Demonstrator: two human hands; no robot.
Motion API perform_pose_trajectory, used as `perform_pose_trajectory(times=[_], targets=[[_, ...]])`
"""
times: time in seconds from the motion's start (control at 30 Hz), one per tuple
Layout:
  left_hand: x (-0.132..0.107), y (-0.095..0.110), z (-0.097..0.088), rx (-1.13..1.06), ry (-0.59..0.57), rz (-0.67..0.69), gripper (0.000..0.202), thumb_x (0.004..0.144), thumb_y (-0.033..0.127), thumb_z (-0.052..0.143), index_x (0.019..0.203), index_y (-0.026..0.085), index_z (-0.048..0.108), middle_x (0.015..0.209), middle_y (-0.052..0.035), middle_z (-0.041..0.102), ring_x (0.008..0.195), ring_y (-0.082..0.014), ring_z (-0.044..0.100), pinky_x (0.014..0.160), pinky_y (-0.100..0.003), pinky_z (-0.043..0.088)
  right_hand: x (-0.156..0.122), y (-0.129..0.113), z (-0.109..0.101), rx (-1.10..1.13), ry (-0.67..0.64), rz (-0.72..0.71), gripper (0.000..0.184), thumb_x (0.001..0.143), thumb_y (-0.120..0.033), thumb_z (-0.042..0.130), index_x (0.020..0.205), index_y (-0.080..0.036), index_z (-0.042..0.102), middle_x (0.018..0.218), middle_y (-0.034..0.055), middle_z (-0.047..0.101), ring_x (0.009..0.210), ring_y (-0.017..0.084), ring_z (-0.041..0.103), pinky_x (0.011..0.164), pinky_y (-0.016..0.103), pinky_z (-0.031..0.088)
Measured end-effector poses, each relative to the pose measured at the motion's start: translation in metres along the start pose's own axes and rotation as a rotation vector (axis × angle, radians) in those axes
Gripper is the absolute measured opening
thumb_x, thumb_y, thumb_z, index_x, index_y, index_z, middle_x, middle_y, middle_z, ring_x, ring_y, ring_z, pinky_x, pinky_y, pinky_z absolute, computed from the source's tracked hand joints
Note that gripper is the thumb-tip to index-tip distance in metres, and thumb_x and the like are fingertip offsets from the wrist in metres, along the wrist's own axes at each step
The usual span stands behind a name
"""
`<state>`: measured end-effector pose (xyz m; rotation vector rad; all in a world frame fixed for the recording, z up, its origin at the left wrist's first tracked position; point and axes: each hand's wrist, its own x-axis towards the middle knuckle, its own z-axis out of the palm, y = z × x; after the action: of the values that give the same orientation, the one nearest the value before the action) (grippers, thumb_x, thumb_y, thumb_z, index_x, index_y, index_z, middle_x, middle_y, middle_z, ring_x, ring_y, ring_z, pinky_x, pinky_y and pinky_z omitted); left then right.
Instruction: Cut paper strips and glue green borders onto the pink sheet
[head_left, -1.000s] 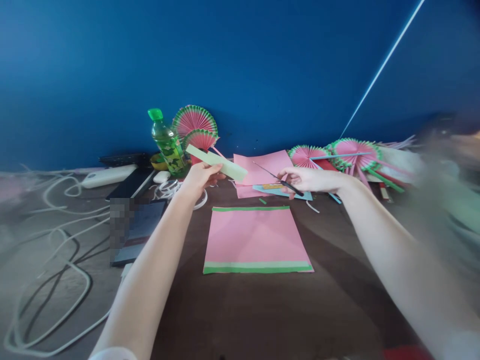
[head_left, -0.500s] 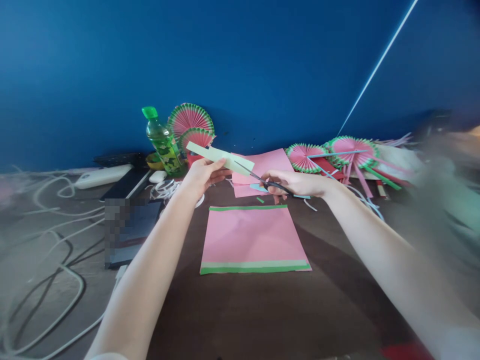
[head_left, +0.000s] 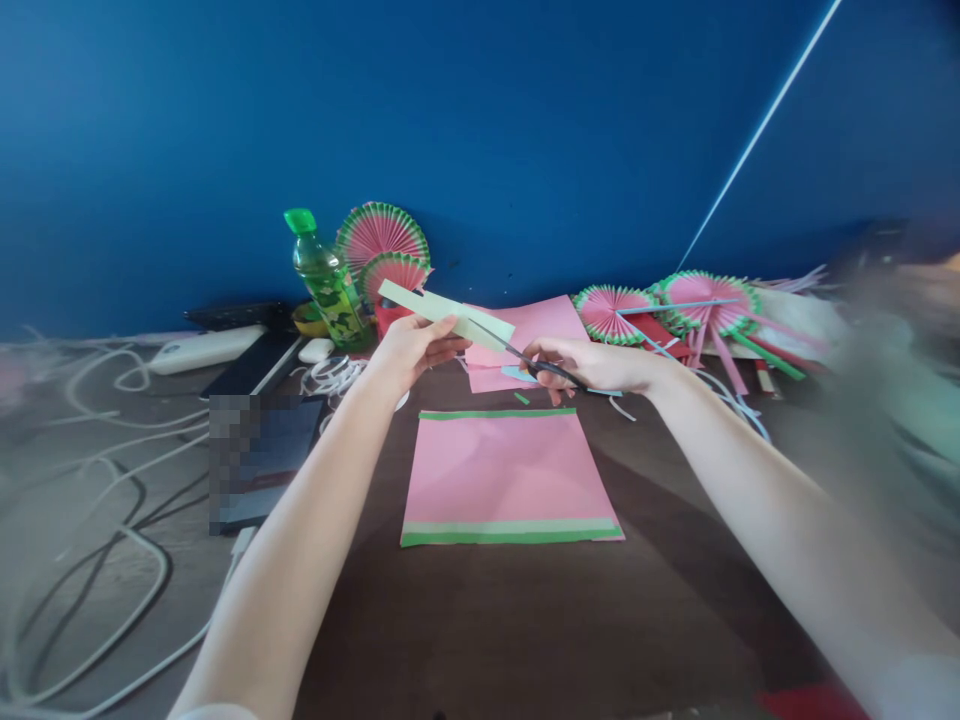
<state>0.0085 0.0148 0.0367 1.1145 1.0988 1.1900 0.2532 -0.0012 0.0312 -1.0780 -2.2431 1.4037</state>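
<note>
Between finger and thumb, my left hand (head_left: 420, 348) pinches a pale green paper strip (head_left: 491, 330), held up in the air and slanting down to the right. My right hand (head_left: 574, 366) grips a pair of black-handled scissors (head_left: 551, 369), their blades lying along the strip from its right end. Below both hands, a pink paper sheet (head_left: 502, 465) lies flat on the dark table. Green bands run along its far and near edges, and a pale green band sits just inside the near one.
Pleated pink and green paper fans (head_left: 382, 240) lean by a green-capped bottle (head_left: 326, 280) at the back left. More fans (head_left: 705, 300) lie at the back right. Pink sheets (head_left: 555, 318) rest behind my hands. White cables (head_left: 150, 560) and a white power bank (head_left: 206, 350) occupy the left.
My left hand and the strip have shifted slightly to the right, and the scissor blades reach a little farther along the strip. The pink sheet stays where it was.
</note>
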Motion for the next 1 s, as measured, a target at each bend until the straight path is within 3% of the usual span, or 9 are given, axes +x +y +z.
perform_pose_trajectory(times=[0.3,0.57,0.77,1.0], targets=[[-0.0022,0.0020,0.0020,-0.048,0.000,-0.019,0.009,0.076,0.019,0.063,0.081,0.011,0.063,0.078,-0.0076,0.069,0.063,-0.0155,0.068,0.063,-0.025,0.054,-0.0019,-0.0022,-0.0003,0.020,-0.002,0.013,0.029,0.084,-0.038,0.052,0.105,-0.021,0.044,0.079,-0.0002,0.057,0.055,0.007,0.049,0.051,0.021,0.036],[-0.0017,0.0023,0.0024,-0.087,0.023,-0.031,0.010,0.076,0.019,0.063,0.082,0.010,0.062,0.077,-0.0080,0.068,0.065,-0.0168,0.068,0.070,-0.031,0.056,-0.0004,0.0032,-0.0011,0.095,-0.011,-0.001,0.025,0.081,-0.035,0.056,0.101,-0.023,0.046,0.088,0.0002,0.056,0.054,0.006,0.049,0.055,0.023,0.041],[-0.0004,0.0041,-0.0022,-0.113,0.054,0.001,0.015,0.075,0.024,0.065,0.082,0.011,0.062,0.079,-0.0082,0.068,0.066,-0.0176,0.068,0.066,-0.029,0.057,-0.0022,0.0013,-0.0014,0.119,0.005,0.020,0.025,0.080,-0.032,0.057,0.100,-0.022,0.046,0.086,-0.0007,0.054,0.051,0.005,0.047,0.052,0.022,0.040],[-0.0007,0.0061,-0.0056,-0.107,0.093,0.022,0.006,0.076,0.016,0.063,0.078,0.010,0.064,0.072,-0.0061,0.068,0.063,-0.0142,0.067,0.062,-0.025,0.056,-0.0031,-0.0009,-0.0010,0.140,-0.014,0.029,0.023,0.082,-0.035,0.055,0.099,-0.022,0.046,0.087,-0.0012,0.053,0.050,0.004,0.046,0.052,0.022,0.039]])
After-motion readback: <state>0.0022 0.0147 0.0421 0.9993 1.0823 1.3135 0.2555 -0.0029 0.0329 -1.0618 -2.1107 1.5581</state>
